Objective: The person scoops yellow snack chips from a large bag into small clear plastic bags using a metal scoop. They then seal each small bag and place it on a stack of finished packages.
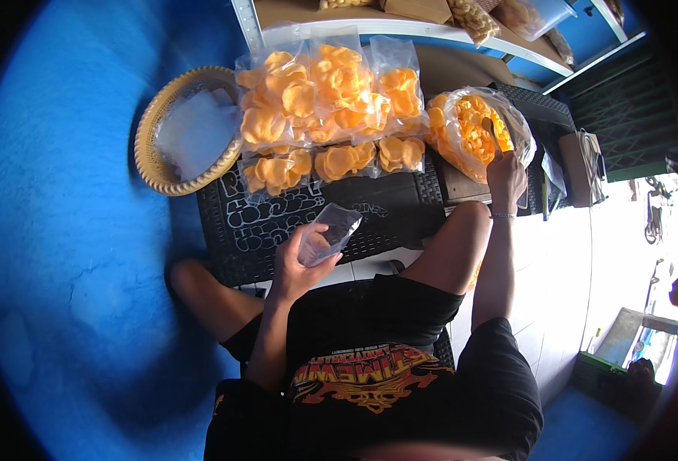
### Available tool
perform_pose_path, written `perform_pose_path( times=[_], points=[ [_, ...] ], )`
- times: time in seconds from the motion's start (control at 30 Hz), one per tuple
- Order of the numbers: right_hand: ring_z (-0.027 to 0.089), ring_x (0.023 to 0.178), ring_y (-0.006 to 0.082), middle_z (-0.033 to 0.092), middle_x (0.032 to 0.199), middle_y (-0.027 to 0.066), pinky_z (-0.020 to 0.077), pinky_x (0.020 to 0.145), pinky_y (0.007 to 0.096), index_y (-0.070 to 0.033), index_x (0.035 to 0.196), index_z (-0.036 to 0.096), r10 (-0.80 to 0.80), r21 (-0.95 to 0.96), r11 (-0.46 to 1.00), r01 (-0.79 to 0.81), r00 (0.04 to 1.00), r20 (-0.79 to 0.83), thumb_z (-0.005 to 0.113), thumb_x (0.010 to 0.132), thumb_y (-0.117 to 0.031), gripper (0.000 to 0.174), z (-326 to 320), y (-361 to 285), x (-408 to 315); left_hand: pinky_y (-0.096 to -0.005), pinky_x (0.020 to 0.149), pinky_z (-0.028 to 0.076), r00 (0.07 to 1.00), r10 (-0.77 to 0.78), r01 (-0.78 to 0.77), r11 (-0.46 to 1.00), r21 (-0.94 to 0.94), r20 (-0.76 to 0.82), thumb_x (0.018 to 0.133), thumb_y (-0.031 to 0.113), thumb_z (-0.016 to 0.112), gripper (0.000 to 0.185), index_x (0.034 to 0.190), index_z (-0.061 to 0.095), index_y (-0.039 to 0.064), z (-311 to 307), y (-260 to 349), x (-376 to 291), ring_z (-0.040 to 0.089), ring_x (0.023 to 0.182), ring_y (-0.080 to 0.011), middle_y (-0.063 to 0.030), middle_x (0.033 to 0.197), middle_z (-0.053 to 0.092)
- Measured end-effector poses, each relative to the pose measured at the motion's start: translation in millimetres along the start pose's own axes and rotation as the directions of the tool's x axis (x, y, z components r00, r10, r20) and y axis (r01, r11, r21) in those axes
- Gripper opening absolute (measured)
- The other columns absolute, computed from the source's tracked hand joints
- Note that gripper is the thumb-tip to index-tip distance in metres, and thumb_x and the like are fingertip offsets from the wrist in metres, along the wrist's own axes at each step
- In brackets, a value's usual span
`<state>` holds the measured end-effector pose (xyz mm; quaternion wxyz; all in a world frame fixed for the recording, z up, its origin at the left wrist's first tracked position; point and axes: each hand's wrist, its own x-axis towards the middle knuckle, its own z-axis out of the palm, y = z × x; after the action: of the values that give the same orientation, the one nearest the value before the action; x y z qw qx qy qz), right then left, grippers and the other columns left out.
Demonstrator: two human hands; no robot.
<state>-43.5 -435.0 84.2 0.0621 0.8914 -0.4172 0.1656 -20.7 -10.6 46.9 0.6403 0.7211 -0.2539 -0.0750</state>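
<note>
My left hand (304, 262) holds a small clear plastic bag (334, 227) above the near side of a black woven table (373, 207); no crackers show inside it. On the right, my right hand (506, 173) grips the handle of a spoon or scoop (493, 133). Its far end rests among the orange crackers (470, 118) in a large open plastic bag (523, 129). Filled clear bags of orange crackers (298, 98) are stacked at the table's back, with several smaller-looking ones (342, 162) along the front of the stack.
A yellow woven basket (146, 144) with clear plastic bags (195, 129) stands at the left by a blue wall (56, 201). Behind the stack rises a metal-edged shelf (373, 26) with bagged goods. A cardboard box (580, 167) with a cord sits at the right.
</note>
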Motion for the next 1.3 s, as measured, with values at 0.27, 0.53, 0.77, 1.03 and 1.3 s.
perform_pose_path(
  times=[0.27,0.53,0.77,1.03,1.3],
  points=[
    [0.068,0.084,0.0425,0.069,0.082,0.0231,0.0511,0.077,0.0519,-0.004,0.091,0.066,0.005,0.07,0.998,-0.005,1.0,0.001,0.053,0.098,-0.031,0.03,-48,-5,-17,-0.0272,0.07,0.055,0.998,-0.066,0.067,0.998,0.018,-0.019,0.074,0.002,0.084,0.05,0.117,0.06,0.003,-4,2,0,0.069,0.075,-0.012,-0.0052,0.08,0.069],
    [0.066,0.076,0.0419,0.067,0.078,0.0198,0.0497,0.069,0.0476,-0.007,0.096,0.066,-0.238,0.431,0.884,0.179,0.967,0.086,0.061,0.095,-0.024,0.017,-115,-28,-57,-0.0276,0.074,0.056,0.991,-0.136,0.135,0.99,-0.041,-0.011,0.074,0.005,0.083,0.052,0.121,0.06,0.003,-2,-4,3,0.069,0.077,-0.0126,-0.0044,0.082,0.069],
    [0.066,0.065,0.0162,0.068,0.072,0.011,0.05,0.063,0.0313,0.001,0.098,0.067,-0.527,0.7,0.668,0.253,0.825,0.205,0.066,0.093,-0.008,0.011,-166,-66,-102,-0.028,0.074,0.056,0.986,-0.16,0.162,0.985,-0.059,0.037,0.075,0.005,0.083,0.055,0.124,0.058,0.003,-1,-3,6,0.069,0.077,-0.0126,-0.0044,0.083,0.068],
    [0.067,0.068,0.0296,0.069,0.076,0.0107,0.0482,0.067,0.0383,-0.003,0.096,0.066,-0.774,0.752,0.449,0.482,0.63,0.058,0.074,0.084,-0.008,0.016,-184,-100,-125,-0.0289,0.078,0.056,0.986,-0.162,0.164,0.979,-0.124,0.032,0.076,0.006,0.083,0.055,0.124,0.057,0.002,-1,-5,6,0.069,0.079,-0.0134,-0.005,0.084,0.068],
    [0.062,0.057,0.0222,0.065,0.07,0.004,0.0422,0.058,0.0323,-0.006,0.108,0.065,-0.729,0.79,0.471,0.392,0.677,0.099,0.076,0.082,-0.01,0.029,-184,-109,-125,-0.031,0.082,0.056,0.997,-0.073,0.074,0.985,-0.156,0.012,0.075,0.007,0.086,0.055,0.122,0.059,0.001,-3,-12,10,0.07,0.083,-0.0141,-0.0049,0.087,0.069]
  ],
)
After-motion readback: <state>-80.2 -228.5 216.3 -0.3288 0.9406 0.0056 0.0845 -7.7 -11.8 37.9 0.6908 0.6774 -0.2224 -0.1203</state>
